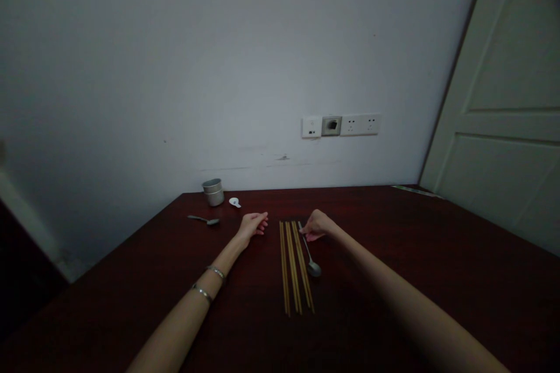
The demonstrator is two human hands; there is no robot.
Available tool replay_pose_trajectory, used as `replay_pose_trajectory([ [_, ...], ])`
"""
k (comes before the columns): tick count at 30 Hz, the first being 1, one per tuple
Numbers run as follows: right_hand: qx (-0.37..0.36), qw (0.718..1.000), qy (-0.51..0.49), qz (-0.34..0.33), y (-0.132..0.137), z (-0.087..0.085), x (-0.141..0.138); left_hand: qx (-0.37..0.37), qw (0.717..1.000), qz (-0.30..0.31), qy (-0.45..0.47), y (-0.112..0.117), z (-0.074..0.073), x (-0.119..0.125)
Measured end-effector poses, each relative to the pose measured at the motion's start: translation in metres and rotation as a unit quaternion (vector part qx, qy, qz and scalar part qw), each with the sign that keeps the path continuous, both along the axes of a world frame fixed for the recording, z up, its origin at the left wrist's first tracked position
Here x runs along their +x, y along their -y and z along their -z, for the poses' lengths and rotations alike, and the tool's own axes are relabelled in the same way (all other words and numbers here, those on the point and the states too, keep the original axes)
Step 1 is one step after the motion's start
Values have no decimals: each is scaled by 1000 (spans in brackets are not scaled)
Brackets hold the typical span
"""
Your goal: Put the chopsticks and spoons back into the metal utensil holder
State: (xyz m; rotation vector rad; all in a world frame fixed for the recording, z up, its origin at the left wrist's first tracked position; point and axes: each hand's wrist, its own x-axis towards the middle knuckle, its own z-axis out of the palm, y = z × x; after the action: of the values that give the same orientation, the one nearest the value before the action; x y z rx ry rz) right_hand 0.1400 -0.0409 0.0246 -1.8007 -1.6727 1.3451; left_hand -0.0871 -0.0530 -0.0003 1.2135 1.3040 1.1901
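My right hand [315,225] is closed on the upper end of a long-handled metal spoon [314,268], whose bowl points toward me. Just left of that spoon lie several wooden chopsticks [292,268], in groups running away from me along the dark red table [245,326]. On their other side, my left hand [254,224] rests near the tabletop, fingers loosely curled and slightly apart, holding nothing. Two silvery bracelets [210,283] circle the left forearm.
At the back left stands a metal cup [213,192], with a small white plastic scoop [235,202] beside it. A shorter metal spoon [203,220] lies in front of them. A flat strip [415,190] lies along the far right edge. The wall [262,99] carries sockets [359,125].
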Motion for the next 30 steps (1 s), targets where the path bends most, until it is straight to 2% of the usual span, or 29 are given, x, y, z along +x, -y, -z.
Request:
replay_pose_trajectory([
  [6,57,996,-49,42,-6,5,9,5,1000,-2,-29,2,0,3],
  [9,116,989,-60,67,-9,12,19,17,999,5,-46,3,2,4],
  [12,239,968,4,77,-9,20,36,26,998,8,-63,4,3,6],
  [15,353,925,121,76,-5,25,56,36,997,8,-75,6,3,8],
  [17,373,908,174,78,-2,29,67,42,996,8,-81,6,4,9],
  [20,396,894,201,58,1,38,75,54,994,8,-90,6,5,11],
  [25,437,868,237,4,2,51,73,67,993,5,-100,5,9,11],
  [30,439,854,279,-15,3,55,69,86,991,-9,-102,5,13,11],
])
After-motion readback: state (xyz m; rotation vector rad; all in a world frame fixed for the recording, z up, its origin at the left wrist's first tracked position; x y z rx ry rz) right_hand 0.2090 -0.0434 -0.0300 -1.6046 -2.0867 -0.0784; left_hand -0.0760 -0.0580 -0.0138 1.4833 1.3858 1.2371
